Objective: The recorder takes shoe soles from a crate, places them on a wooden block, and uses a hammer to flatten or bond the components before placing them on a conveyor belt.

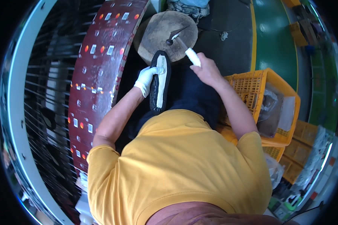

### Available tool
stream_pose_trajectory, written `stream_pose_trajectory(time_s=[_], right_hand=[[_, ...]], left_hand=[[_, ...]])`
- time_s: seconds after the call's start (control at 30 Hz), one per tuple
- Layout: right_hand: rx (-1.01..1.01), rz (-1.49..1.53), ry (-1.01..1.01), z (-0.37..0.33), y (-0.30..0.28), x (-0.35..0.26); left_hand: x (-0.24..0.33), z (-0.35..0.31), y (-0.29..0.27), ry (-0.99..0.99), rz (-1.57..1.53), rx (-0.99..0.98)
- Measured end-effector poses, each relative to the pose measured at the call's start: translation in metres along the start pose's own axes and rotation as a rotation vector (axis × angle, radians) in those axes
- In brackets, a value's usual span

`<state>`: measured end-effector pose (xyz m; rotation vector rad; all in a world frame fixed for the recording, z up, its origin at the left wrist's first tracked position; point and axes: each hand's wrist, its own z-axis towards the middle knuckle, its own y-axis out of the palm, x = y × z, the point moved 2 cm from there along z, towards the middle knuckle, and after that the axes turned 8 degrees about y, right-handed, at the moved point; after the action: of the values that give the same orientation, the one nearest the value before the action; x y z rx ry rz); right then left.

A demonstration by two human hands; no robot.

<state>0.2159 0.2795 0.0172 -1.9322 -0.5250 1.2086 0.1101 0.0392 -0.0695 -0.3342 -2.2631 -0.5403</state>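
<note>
Item: yellow shirt (187, 161), worn by the person, filling the lower centre. Item: left hand (148, 77), gloved in white, centre of the frame; fingers pinching a black shoe (160, 90) around its upper half. The shoe stands lengthwise, toward the block, a pale strip running down its upturned face. Item: right hand (207, 70), bare, right of centre; fingers wrapped around the white-bound handle of a hammer (192, 56). Hammer head over a round wooden block (154, 32), top centre; contact seemingly possible, but not certain from this angle. Item: maroon patterned panel (97, 67), upper left. Item: yellow crate (248, 88), right, holding clear plastic.
</note>
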Motion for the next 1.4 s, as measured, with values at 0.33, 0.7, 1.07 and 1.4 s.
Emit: stream_pose_trajectory(time_s=[0.33,0.7,1.07,1.4], right_hand=[[0.437,0.247,-0.21,-0.002,-0.054,-0.02],[0.079,0.037,-0.025,-0.01,0.021,0.028],[0.734,0.392,-0.373,0.026,-0.106,-0.056],[0.342,0.155,-0.11,0.035,-0.014,-0.019]], left_hand=[[0.08,0.022,-0.005,0.616,-0.514,-0.075],[0.052,-0.042,0.004,0.448,-0.663,-0.32],[0.069,-0.054,0.002,0.337,-0.309,-0.06],[0.053,-0.075,0.031,0.299,-0.165,-0.014]])
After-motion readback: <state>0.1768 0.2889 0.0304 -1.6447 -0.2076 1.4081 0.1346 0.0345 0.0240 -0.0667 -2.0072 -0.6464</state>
